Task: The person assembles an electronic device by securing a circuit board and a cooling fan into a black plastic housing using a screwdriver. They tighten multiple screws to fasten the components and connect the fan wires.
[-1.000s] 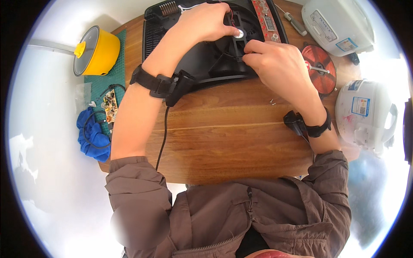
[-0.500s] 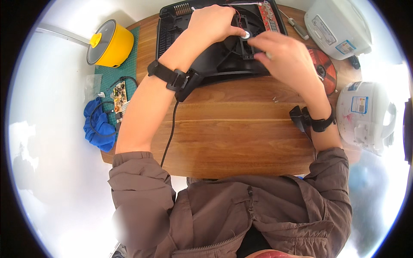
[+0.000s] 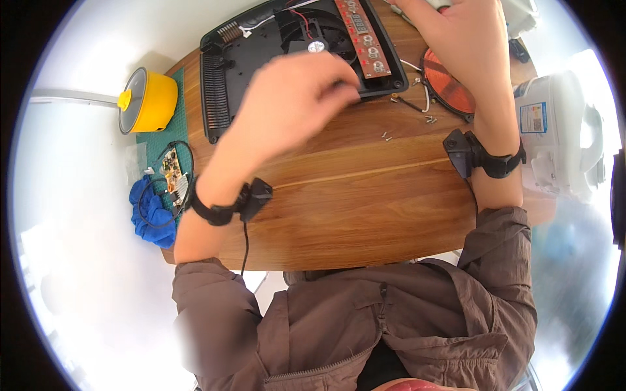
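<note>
Left hand (image 3: 293, 98): blurred, over the black casing (image 3: 254, 53) on the surface (image 3: 352, 208). Right hand (image 3: 460, 32): near the red coil (image 3: 441, 81). Grip state of both: cannot be determined.

Black housing (image 3: 249, 62): just the one!
Bare hands: two in play, left hand (image 3: 293, 94) over the housing's near side, right hand (image 3: 460, 36) off to its right.
Wrist straps (image 3: 501, 164): two, one per arm.
Circuit boards: two, a red board (image 3: 363, 42) on the housing, a tan board (image 3: 172, 171) left of it.
Round red coil (image 3: 445, 83): one, right of the housing.
Yellow pot (image 3: 158, 101): one, left of the housing.
White appliances (image 3: 555, 143): two, right of the housing.
Blue cloth (image 3: 154, 216): one, left of the housing.
Loose screws (image 3: 386, 136): a pair nearer than the housing; others right of it, too small to count.
</note>
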### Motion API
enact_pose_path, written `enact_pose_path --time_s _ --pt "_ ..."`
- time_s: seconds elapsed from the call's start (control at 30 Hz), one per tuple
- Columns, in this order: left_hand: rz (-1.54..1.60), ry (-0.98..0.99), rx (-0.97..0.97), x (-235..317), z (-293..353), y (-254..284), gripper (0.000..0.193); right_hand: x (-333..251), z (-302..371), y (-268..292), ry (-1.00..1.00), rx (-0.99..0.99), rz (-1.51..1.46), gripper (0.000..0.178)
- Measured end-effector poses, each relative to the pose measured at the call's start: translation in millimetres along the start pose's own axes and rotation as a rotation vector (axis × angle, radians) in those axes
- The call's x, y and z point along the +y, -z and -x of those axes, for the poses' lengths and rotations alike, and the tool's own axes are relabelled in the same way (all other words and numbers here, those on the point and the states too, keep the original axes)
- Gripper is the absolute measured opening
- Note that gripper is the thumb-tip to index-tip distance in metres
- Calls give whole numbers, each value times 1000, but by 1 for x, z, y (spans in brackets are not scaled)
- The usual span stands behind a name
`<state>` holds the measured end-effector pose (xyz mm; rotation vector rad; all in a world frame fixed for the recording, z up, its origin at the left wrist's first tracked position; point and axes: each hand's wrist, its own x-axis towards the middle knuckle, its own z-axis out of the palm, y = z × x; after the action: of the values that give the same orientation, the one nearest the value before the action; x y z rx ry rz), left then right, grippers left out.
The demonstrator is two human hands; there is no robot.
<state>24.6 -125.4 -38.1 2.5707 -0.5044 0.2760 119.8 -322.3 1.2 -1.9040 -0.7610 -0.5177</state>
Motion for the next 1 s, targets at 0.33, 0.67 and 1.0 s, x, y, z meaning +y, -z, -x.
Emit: enact_pose_path --time_s 0.33,0.67,1.0 --pt "-112 -238 -157 3 27 -96 24 -12 -15 14 -206 -155 -134 14" --pt "-48 -262 -176 -7 31 -102 22 20 -3 -14 103 -45 -134 12" --pt "-60 -291 -187 -9 25 -106 12 17 0 -20 115 -46 -49 13"
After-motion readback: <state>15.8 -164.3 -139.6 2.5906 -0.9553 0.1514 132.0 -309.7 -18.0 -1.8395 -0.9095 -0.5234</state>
